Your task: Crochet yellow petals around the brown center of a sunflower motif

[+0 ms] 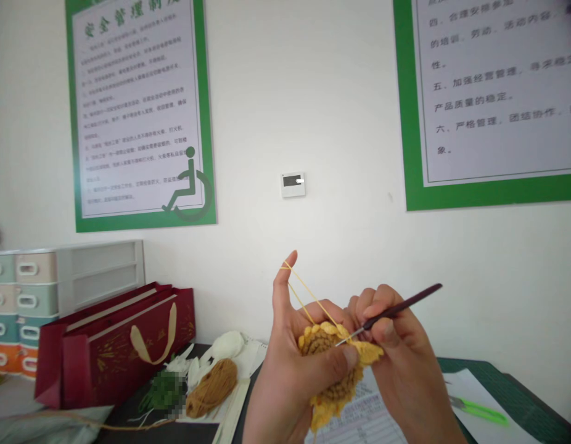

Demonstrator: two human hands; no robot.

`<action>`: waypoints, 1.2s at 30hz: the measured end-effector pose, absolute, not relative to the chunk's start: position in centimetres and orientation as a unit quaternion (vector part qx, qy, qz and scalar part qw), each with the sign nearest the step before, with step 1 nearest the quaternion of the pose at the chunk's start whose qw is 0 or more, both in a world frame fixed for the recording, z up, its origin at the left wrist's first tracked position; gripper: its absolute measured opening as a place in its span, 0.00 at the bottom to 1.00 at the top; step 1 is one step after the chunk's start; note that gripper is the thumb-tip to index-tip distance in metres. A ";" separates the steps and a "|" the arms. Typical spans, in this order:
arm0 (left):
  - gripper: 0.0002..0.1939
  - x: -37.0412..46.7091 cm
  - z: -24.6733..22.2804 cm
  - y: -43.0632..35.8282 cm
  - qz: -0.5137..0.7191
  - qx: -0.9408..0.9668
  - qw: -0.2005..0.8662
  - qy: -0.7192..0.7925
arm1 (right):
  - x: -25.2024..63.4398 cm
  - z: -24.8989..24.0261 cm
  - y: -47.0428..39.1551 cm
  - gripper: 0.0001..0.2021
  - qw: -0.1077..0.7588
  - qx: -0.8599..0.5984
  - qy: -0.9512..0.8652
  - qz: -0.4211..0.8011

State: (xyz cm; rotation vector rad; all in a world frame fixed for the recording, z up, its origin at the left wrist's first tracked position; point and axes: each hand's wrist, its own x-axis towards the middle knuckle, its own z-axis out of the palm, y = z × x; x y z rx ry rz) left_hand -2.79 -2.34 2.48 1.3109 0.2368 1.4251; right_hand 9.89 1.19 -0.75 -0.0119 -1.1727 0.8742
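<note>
Between my hands is a round crocheted piece [325,341], with a brown centre and a yellow petal-like edge. My left hand [297,364] pinches it, thumb across its front, while the raised index finger carries a loop of yellow yarn [308,290] that runs down to the work. In my right hand [401,351] is a crochet hook [401,306] with a dark purple handle. Its thin metal tip lies at the yellow edge near my left thumb, and the handle points up to the right. The hook's very end is hard to make out among the stitches.
Left on the table are a brown yarn ball [212,387], white yarn [227,344], and a dark red gift bag [128,339] before a drawer unit [36,296]. At right, a green cutter [482,410] lies on paper over a green mat [512,394]. Printed sheets [359,413] lie beneath my hands.
</note>
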 end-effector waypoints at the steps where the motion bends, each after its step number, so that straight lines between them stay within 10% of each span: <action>1: 0.66 -2.9 2.4 -2.3 0.595 0.563 0.565 0.096 | 10.0 -0.7 1.1 0.14 0.734 -0.015 -0.533 0.422; 28: 0.58 -3.3 2.3 -2.4 0.539 0.610 0.571 0.105 | 11.1 -0.2 -0.6 0.17 0.669 -0.049 -0.499 0.549; 36: 0.59 -1.3 2.5 -2.9 0.672 0.558 0.448 0.191 | 9.6 -0.6 -0.1 0.09 0.771 -0.134 -0.562 0.267</action>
